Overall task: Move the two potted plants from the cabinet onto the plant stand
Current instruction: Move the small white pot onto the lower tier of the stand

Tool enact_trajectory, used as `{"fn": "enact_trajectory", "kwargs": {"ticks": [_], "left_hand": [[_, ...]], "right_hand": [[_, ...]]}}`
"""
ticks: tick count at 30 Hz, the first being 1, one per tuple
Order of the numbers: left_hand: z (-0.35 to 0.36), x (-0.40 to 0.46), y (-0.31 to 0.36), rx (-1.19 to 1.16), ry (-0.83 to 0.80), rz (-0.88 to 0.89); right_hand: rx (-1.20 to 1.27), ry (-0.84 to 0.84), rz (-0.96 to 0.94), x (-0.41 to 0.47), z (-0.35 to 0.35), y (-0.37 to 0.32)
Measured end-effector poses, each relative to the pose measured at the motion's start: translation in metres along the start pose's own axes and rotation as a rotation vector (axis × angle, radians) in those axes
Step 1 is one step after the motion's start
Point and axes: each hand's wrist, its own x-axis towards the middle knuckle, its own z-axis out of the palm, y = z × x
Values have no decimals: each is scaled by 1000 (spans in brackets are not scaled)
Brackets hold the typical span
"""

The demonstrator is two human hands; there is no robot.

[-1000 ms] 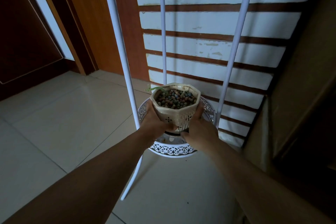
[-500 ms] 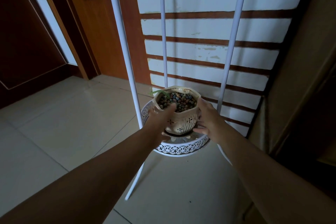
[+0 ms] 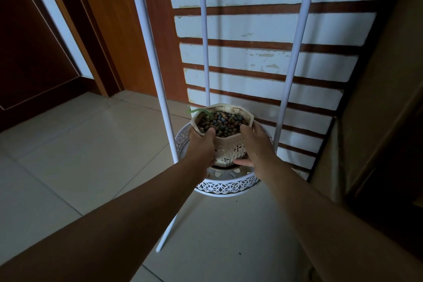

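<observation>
A cream octagonal plant pot (image 3: 230, 150), filled with coloured pebbles and showing a small green leaf at its back left rim, sits in the round white lattice tray (image 3: 225, 186) of the plant stand. My left hand (image 3: 202, 146) grips the pot's left side with the thumb over the rim. My right hand (image 3: 255, 144) clasps the right side, fingers curled under the base. The stand's three white poles (image 3: 148, 52) rise around the tray. Only this one pot is in view.
A striped white and brown wall stands right behind the stand. A wooden door (image 3: 121, 30) is at the left, and a brown cabinet side (image 3: 377, 110) is at the right. Pale floor tiles (image 3: 80, 144) stretch out to the left and front.
The pot has gone from held above the tray to down on it. Both hands stayed on its sides, and the view came closer.
</observation>
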Motion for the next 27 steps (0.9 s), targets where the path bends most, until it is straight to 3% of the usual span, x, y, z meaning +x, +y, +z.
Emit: {"fn": "enact_trajectory", "kwargs": {"ticks": [14, 27], "left_hand": [[-5, 7, 0, 73, 20, 26], [-4, -10, 4, 144, -26, 43]], "right_hand": [[-5, 20, -12, -5, 9, -1], [-158, 79, -8, -15, 8, -12]]}}
